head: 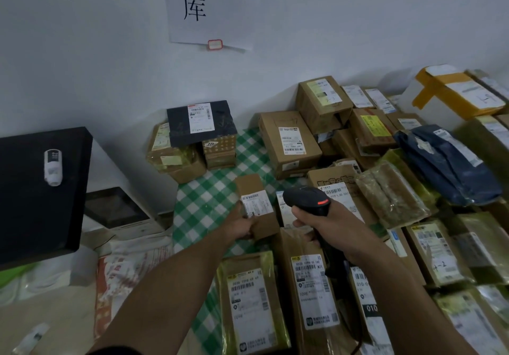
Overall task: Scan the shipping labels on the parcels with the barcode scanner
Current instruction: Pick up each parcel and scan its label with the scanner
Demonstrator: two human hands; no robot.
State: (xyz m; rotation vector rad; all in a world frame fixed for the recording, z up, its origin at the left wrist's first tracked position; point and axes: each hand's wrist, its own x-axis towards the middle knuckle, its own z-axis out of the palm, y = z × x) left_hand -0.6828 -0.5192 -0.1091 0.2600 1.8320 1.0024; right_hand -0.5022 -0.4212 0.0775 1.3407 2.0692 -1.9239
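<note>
Fingers of the left hand [242, 224] curl round the near left corner of a small box [249, 185], holding it tilted with its white label [256, 203] facing up; whether the box is lifted off the cloth cannot be told. The right hand [322, 225] is closed round the grip of the black scanner [308, 200], whose head, marked with a red strip, sits just right of that label and apart from it. A dark cable [355, 327] runs from the grip down toward the near edge, over the parcels below. Under the right forearm lie two long boxes side by side, one wrapped in yellowish tape [250, 302] and one plain brown [314, 286], both with labels facing up. A green-and-white checked cloth [217, 189] covers the surface and shows bare between the hands and the wall. At its far end a stack stands against the wall with a black parcel [202, 122] on top, label up. To the right of that stack lies a brown box [289, 141], and beyond it the right side is crowded with more parcels, touching and overlapping, among them a blue bag [446, 162] and a box with orange tape [457, 93] at the far right. At the left, off the cloth, stands a black block [41, 203] with a small white device [53, 167] lying on it. A paper sign [212, 7] with large characters hangs on the wall above.
</note>
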